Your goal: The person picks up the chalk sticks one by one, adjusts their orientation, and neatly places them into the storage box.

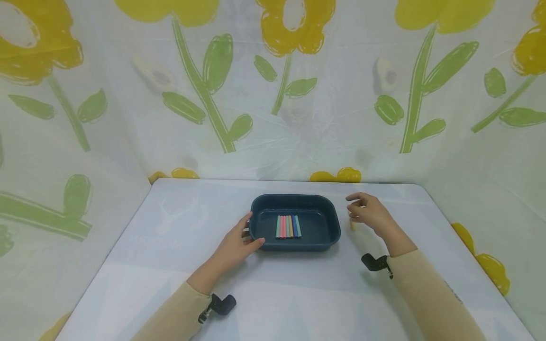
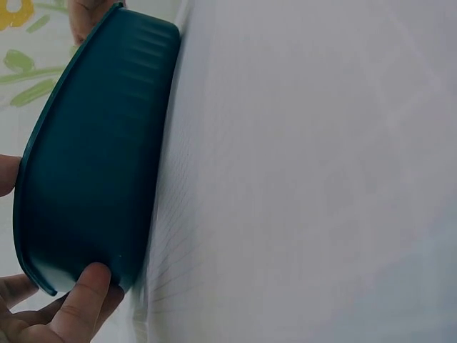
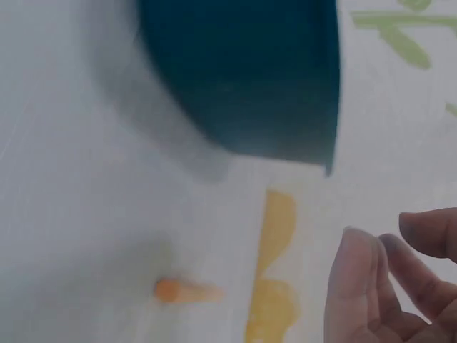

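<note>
A dark teal rectangular baking dish [image 1: 315, 244] sits on the table, with several coloured chalk sticks [image 1: 288, 227] side by side in it. My left hand [image 1: 233, 246] holds the dish's left end, thumb at the near rim; in the left wrist view its fingers [image 2: 84, 304] press against the dish wall [image 2: 100, 164]. Right of the dish, my right hand [image 1: 370, 213] hovers above the table with bent fingers and nothing between them. Beneath it a single orange chalk stick [image 1: 352, 226] is on the table, apart from the fingertips, as the right wrist view shows.
The white table [image 1: 290, 293] has a faint pale print. A floral cloth [image 1: 332, 137] hangs behind it and along both sides. Each sleeve carries a black wrist camera, left [image 1: 223, 304] and right [image 1: 374, 262].
</note>
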The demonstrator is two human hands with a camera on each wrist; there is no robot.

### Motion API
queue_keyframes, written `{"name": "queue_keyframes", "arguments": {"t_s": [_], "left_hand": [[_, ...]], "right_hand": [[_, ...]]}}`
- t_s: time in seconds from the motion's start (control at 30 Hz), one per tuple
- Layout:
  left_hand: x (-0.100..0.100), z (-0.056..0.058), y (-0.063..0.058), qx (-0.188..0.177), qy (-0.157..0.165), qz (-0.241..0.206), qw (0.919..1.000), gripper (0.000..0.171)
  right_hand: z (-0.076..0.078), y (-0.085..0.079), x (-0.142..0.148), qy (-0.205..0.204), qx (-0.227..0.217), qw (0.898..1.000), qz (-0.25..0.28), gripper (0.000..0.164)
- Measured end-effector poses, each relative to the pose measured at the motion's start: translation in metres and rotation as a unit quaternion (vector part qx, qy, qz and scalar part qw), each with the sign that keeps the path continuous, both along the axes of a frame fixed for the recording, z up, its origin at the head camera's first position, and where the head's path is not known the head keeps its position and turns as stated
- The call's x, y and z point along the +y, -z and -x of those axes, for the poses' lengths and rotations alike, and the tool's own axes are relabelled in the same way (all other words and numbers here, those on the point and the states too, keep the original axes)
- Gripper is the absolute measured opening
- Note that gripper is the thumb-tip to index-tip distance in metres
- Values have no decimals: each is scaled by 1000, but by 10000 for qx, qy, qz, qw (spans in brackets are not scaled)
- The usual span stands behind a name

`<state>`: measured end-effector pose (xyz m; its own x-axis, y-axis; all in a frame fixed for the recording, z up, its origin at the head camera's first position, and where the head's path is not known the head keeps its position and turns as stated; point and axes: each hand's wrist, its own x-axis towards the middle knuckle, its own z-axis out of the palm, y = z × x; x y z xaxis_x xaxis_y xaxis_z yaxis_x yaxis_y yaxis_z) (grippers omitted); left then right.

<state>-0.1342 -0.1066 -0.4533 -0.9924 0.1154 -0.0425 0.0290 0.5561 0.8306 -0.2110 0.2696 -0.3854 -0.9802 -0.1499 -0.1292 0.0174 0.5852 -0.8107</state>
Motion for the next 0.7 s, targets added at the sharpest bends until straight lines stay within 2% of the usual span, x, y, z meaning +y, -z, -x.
{"name": "queue_keyframes", "arguments": {"t_s": [0.23, 0.53, 0.7], "left_hand": [[-1, 0, -1, 9, 12, -33, 10000, 88], [0, 1, 1, 18, 8, -2, 10000, 88], [0, 1, 0, 35, -6, 28, 10000, 88]], "right_hand": [[10, 16, 15, -11, -47, 10000, -5, 46], [21, 33, 25, 80, -521, 9985, -141, 49], [28, 42, 27, 101, -651, 9969, -420, 49]]}}
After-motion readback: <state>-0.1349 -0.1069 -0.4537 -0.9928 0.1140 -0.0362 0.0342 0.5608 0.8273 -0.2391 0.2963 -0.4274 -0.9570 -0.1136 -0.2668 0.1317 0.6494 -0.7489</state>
